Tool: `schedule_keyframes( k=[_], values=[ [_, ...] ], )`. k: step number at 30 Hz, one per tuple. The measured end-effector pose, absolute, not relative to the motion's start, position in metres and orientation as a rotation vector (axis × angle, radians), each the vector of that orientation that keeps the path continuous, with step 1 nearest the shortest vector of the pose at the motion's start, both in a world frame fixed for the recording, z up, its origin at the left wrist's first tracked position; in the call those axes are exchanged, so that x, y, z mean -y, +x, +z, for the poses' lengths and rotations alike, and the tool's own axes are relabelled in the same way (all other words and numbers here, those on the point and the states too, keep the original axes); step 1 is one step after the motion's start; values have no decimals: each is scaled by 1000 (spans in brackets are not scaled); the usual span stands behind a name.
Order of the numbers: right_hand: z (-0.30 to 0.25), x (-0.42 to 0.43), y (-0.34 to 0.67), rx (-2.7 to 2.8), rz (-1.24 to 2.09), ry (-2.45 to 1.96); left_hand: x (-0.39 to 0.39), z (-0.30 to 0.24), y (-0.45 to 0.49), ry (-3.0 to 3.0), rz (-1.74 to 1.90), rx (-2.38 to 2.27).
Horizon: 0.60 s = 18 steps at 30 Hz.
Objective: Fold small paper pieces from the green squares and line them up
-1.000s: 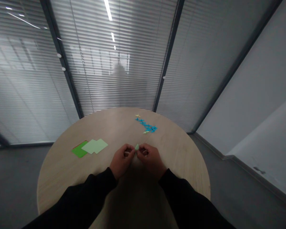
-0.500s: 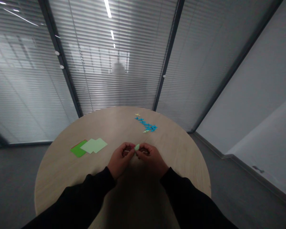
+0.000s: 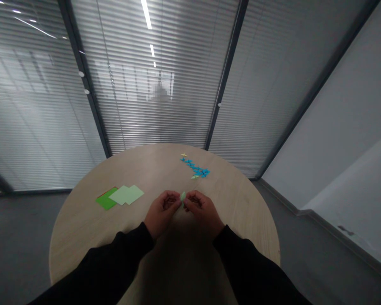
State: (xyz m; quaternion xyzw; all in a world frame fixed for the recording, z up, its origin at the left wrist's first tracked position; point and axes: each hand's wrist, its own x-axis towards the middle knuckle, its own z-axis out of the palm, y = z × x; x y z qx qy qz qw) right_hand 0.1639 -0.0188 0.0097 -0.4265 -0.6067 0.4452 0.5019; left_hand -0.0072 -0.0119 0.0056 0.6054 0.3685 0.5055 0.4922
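Note:
A small folded piece of pale green paper (image 3: pixel 183 196) is pinched between my two hands, above the near middle of the table. My left hand (image 3: pixel 161 212) grips its left side with thumb and finger closed. From the right, my right hand (image 3: pixel 205 211) holds it the same way, its other fingers curled. The fingers partly hide the paper, so its folds are hard to make out. Flat sheets of pale green paper (image 3: pixel 127 195) lie to the left of my hands, partly over bright green paper (image 3: pixel 106 201) with a thin red edge showing.
Beyond my hands, several small blue folded paper pieces (image 3: pixel 197 169) lie in a slanting row on the round wooden table (image 3: pixel 139 165). A yellow one (image 3: pixel 184 155) sits at the far end, a pale green one (image 3: pixel 195 177) at the near end. Glass panels with blinds (image 3: pixel 165 123) stand behind.
The folded pale green paper now stands more upright between my fingertips, where it leaned to the right before. Both hands stay nearly in place; the view has shifted slightly.

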Motion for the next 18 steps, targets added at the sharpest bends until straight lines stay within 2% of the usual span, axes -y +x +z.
schedule_keyframes(
  k=[18],
  values=[
    [13, 18, 161, 1387, 1128, -1011, 15, 12, -4, 1175, 1134, -788]
  ],
)
